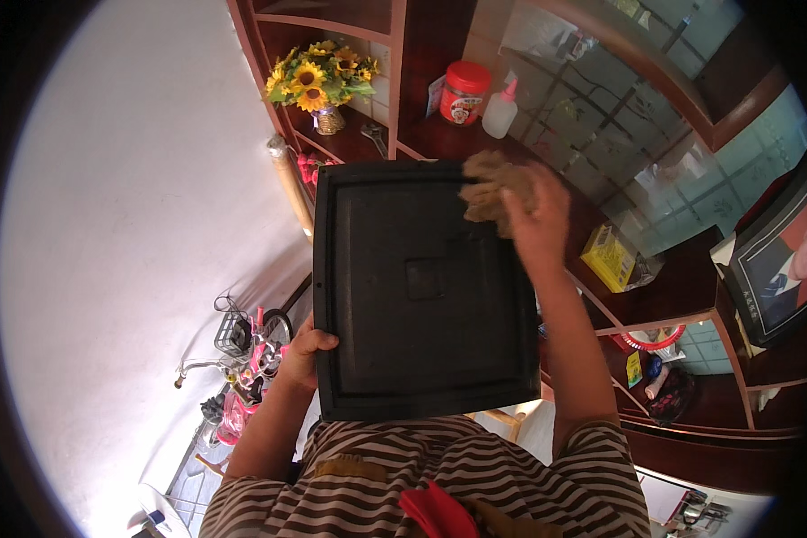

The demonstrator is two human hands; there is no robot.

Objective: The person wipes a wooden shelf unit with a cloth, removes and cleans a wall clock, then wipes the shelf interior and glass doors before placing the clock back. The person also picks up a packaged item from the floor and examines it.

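A black rectangular panel (pixel 403 336) with a raised rim and a small square recess is held up in front of my striped shirt. My left hand (pixel 306 356) grips its left edge low down, with the thumb over the rim. At the upper right corner, my right hand (pixel 541 218) holds a crumpled brown cloth (pixel 487 185) against or just over the panel; contact cannot be told. The cloth and fingers are slightly blurred. Most of my left fingers are hidden behind the panel.
A dark wood cabinet (pixel 424 138) holds artificial sunflowers (pixel 309 77), a red-lidded jar (pixel 464 94), a squeeze bottle (pixel 500 113), an adjustable wrench (pixel 375 138) and a yellow box (pixel 607 259). At right leans a framed portrait (pixel 783 269). A pink bicycle (pixel 252 363) stands by the white wall (pixel 128 202).
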